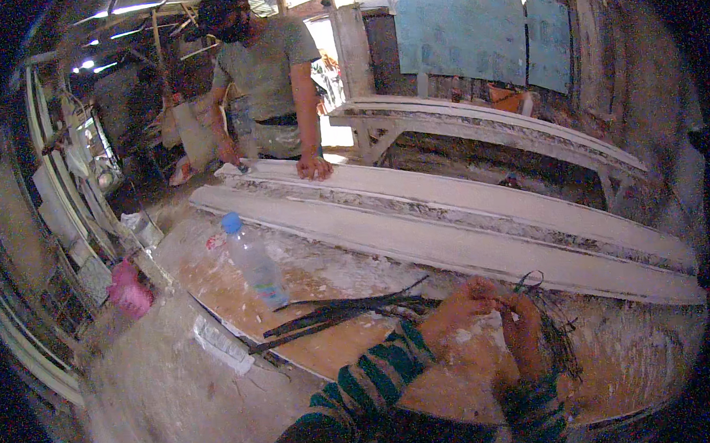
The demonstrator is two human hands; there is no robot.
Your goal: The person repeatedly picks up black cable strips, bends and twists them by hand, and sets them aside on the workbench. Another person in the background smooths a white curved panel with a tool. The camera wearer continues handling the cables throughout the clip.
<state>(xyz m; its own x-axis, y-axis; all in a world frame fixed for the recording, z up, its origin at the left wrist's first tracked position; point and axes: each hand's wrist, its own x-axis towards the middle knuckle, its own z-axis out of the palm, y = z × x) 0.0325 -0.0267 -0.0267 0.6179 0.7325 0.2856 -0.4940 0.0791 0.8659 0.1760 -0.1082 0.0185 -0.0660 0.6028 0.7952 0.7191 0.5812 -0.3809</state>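
Note:
My left hand [458, 316] and my right hand [522, 329] meet close together over the near right of the worktable, fingers pinched. Thin dark strands [564, 339] rise from my right fingertips in a small loop and trail along that hand's far side. What my left fingers pinch is too small to make out. Left of my left hand, a bunch of long dark strips [343, 313] lies on the brown board [313, 354]. A clear plastic bottle [254, 261] with a blue cap lies or leans beyond the strips.
Two long whitish moulding lengths [443, 245] span the table beyond my hands. A co-worker [266, 91] stands at their far left end, one hand resting on a moulding. Another bench [477, 121] with a long white piece stands behind. A pink bag [128, 291] is at left.

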